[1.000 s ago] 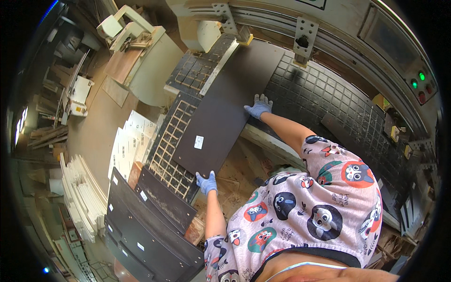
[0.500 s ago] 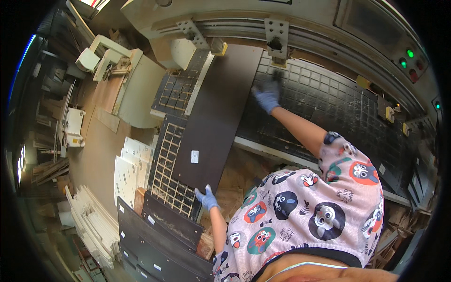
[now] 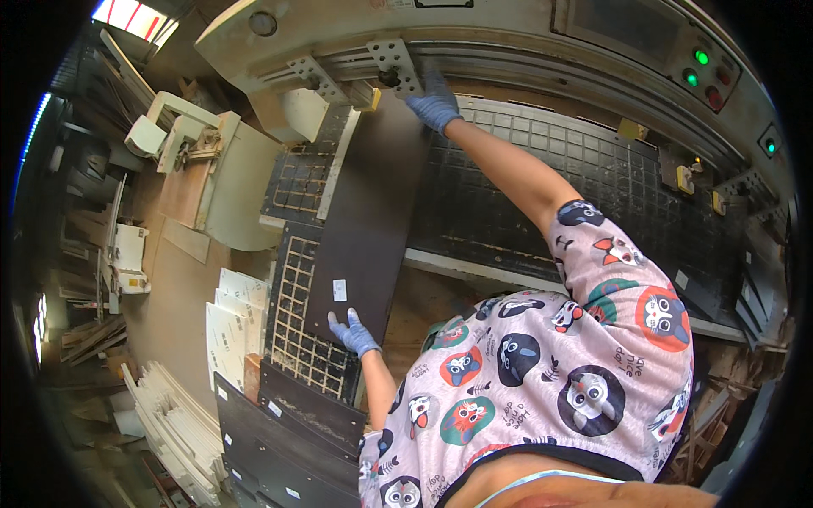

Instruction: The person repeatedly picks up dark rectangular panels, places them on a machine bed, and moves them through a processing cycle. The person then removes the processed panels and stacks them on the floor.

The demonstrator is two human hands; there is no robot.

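Observation:
A long dark brown panel [image 3: 365, 186] with a white label lies across the black gridded machine bed [image 3: 500, 182]. My left hand [image 3: 353, 333], in a blue glove, rests at the panel's near end with its fingers spread. At the far end, my gloved right hand [image 3: 436, 106] is at the lower right side of a perforated metal bracket [image 3: 394, 68] on the rail. Its thumb lies in front and its fingers go up beside the metal, partly blurred. Left of that bracket is a second perforated bracket [image 3: 318, 79], with a yellow-edged block [image 3: 367, 96] between them.
Dark panels [image 3: 279, 423] are stacked at the near left, by white sheets [image 3: 233, 326] and a pile of pale strips [image 3: 174, 419]. Green-lit buttons [image 3: 696, 69] sit on the machine's housing at the far right. More yellow blocks [image 3: 684, 179] stand along the bed's right end.
My right hand has moved up and left to the bracket, which has slid left along the rail toward the panel. My left hand has shifted from the panel's near corner onto its near end.

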